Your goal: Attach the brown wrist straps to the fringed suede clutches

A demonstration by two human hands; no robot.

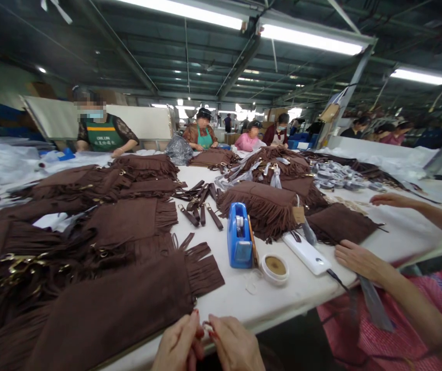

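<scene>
At the bottom middle of the head view, my left hand (180, 342) is closed, with thumb and fingers pressed together. It is close to the corner of a dark brown fringed bag (124, 304), and what it pinches is hidden. Just to its right, my right hand (236, 344) is closed in a pinch on a small shiny curved piece (207, 325), which looks like a metal ring. The two hands nearly meet at the table's front edge. The bag lies flat, its fringe spread to the right.
A blue tape dispenser (239, 234), a round tub (275, 269) and a white power bank (308, 252) stand on the white table (221, 309). Several brown straps (201, 203) and piled fringed bags (259, 206) lie beyond. At right, a co-worker's hands (360, 260) rest and reach.
</scene>
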